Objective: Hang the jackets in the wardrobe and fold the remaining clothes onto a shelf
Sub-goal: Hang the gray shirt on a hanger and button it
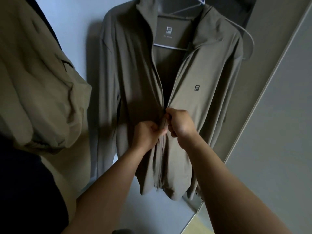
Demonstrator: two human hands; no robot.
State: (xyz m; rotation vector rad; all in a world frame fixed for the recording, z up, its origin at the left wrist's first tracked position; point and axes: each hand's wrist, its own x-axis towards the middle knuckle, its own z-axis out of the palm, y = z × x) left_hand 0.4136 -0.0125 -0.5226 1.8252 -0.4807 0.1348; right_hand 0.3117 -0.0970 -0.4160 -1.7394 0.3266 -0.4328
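Note:
An olive-brown zip jacket (199, 78) hangs on a white hanger (243, 26) inside the wardrobe, its front zipped from the hem up to about mid-chest and open above. My left hand (148, 134) pinches the jacket's front fabric just below the zip slider. My right hand (180, 122) pinches the zip area at the point where the two front edges meet. A small dark logo sits on the jacket's chest.
A beige jacket (38, 85) hangs to the left, close to the olive one. The pale wardrobe back wall (79, 21) lies behind both. A grey wardrobe door or side panel (278, 102) runs along the right. A dark garment edge fills the lower left.

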